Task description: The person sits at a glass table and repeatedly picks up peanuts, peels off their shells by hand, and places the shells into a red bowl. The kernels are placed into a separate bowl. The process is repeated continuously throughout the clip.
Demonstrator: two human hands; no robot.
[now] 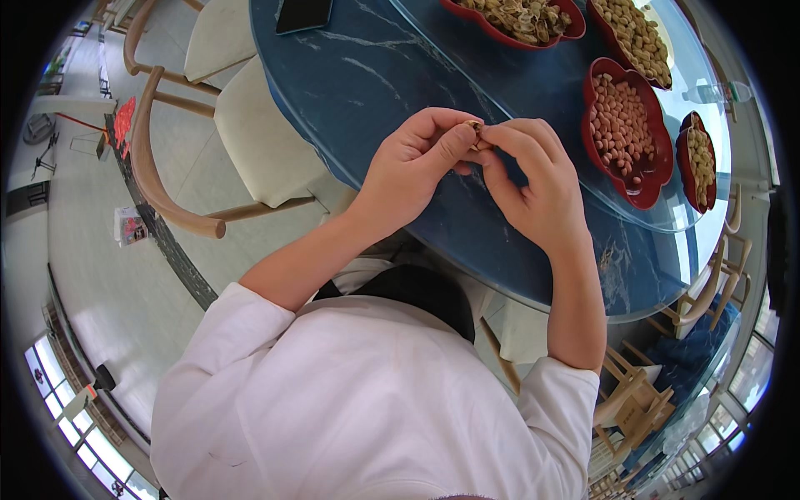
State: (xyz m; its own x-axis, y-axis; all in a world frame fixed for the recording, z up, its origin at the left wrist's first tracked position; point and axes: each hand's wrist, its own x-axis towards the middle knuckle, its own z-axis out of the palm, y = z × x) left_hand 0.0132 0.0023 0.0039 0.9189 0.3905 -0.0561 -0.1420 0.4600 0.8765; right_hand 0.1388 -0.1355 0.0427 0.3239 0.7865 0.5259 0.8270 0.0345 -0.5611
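Observation:
My left hand and my right hand meet above the near part of the blue marbled table. Between their fingertips they both grip a peanut shell; whether a kernel is inside cannot be told. To the right of my right hand, a red scalloped dish holds shelled pink peanuts. Empty shells fill a red dish farther back. Unshelled peanuts fill another red dish at the top right, and a smaller red dish at the right holds more peanuts.
The dishes stand on a raised glass turntable. A dark phone lies near the table's left edge. A plastic bottle is at the far right. A wooden chair with a pale seat stands left of the table.

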